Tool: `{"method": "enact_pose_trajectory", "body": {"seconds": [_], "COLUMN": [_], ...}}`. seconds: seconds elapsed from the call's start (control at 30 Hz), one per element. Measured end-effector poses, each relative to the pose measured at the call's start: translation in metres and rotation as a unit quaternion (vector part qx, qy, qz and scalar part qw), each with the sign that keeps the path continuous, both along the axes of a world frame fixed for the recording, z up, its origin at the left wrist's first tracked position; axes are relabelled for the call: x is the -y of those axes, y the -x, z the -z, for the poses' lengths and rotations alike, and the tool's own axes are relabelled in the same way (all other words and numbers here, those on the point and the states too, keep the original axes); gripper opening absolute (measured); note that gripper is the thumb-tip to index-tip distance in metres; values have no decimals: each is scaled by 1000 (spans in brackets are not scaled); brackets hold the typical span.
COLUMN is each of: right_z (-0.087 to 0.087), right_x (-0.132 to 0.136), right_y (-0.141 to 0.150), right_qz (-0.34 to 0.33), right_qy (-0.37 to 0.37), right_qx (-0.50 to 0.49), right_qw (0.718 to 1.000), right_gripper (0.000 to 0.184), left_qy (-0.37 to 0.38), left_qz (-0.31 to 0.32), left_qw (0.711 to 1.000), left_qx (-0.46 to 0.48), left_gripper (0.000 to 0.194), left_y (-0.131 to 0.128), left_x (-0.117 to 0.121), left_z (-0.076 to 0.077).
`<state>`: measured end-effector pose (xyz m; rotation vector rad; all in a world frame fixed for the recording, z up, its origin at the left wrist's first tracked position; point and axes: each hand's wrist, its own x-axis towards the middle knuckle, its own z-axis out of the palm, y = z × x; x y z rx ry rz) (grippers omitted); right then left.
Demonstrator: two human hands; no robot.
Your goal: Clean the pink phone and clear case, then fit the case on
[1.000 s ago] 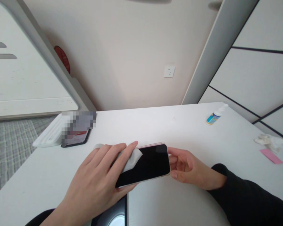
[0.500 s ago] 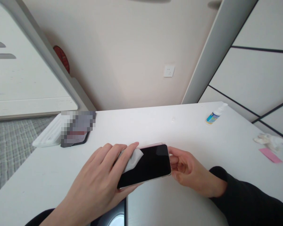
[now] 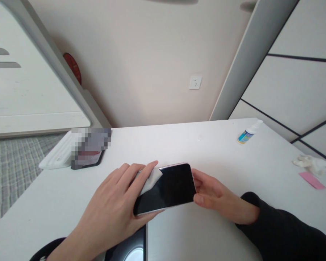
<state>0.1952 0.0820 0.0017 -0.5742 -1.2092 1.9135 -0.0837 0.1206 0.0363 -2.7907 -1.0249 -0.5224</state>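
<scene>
A smartphone with a dark screen is held above the white table, screen up and slightly tilted. My left hand wraps round its left end, fingers on top and thumb side underneath. A folded white wipe is pinned beneath those fingers against the screen. At the phone's right end, my right hand grips the short edge, the thumb at the near corner and the other fingers partly hidden behind. Below my left hand lies a dark flat device, mostly covered.
A small spray bottle lies at the back right of the table. Crumpled white tissue and a pink slip rest on the right. At the far left are a white pack and a partly blurred dark item.
My right thumb has come up onto the phone's near right corner. The phone has shifted slightly up and left, with the left hand and wipe moving along.
</scene>
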Motion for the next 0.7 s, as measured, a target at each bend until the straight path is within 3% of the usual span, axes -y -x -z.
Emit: {"method": "enact_pose_trajectory", "body": {"seconds": [0.23,0.4,0.5,0.7], "right_z": [-3,2,6,8], "right_x": [0,0,5,12], "right_y": [1,-2,0,8], "right_qz": [-40,-2,3,-18], "right_qy": [-6,12,17,55], "right_qx": [-8,3,-8,-51], "right_qw": [999,1000,1000,997], "right_gripper": [74,50,43,72], "left_qy": [13,89,157,242], "left_qz": [-5,-3,-2,0], "left_qw": [1000,996,985,959], "left_qx": [1,30,64,149], "left_gripper": [80,94,89,91], "left_y": [0,-1,-4,-6], "left_x": [0,1,5,18], "left_z": [1,0,-4,-6]}}
